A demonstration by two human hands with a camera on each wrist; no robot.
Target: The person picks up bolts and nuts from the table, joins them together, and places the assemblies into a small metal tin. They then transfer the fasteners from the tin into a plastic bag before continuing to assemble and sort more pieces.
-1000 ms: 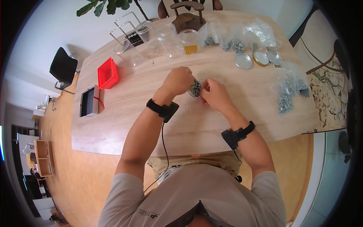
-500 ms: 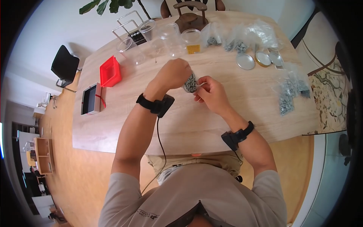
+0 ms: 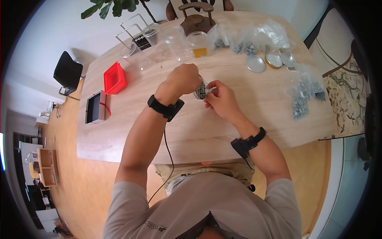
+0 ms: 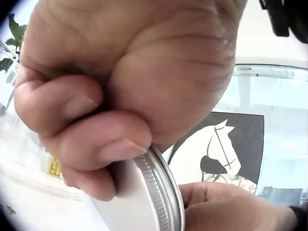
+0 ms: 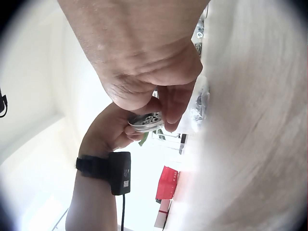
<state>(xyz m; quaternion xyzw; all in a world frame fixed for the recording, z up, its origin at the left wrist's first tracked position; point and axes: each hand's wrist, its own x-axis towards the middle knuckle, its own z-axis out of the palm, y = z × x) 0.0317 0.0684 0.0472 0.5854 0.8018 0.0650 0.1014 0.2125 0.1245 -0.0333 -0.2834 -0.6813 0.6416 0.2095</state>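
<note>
Between the two hands, over the middle of the table, is a small round jar (image 3: 200,92) packed with little metal pieces that look like nuts. My left hand (image 3: 181,81) grips it from the left, with fingers curled round its silver lid (image 4: 130,197); the lid's ridged rim shows tilted in the left wrist view. On the other side, my right hand (image 3: 223,100) pinches the jar's edge between thumb and fingers. The right wrist view shows the nuts (image 5: 151,118) close to the right fingertips, while the palm hides part of the jar.
Clear plastic jars (image 3: 175,42) stand along the back. A red bin (image 3: 114,79) and an open grey box (image 3: 95,107) lie on the left. Silver lids (image 3: 255,63) and bags of metal parts (image 3: 300,105) are on the right. A cable (image 3: 170,147) trails from the left wrist.
Both hands and the jar have shifted slightly left and away from the body since a second ago. Over the last half second they have hardly moved.
</note>
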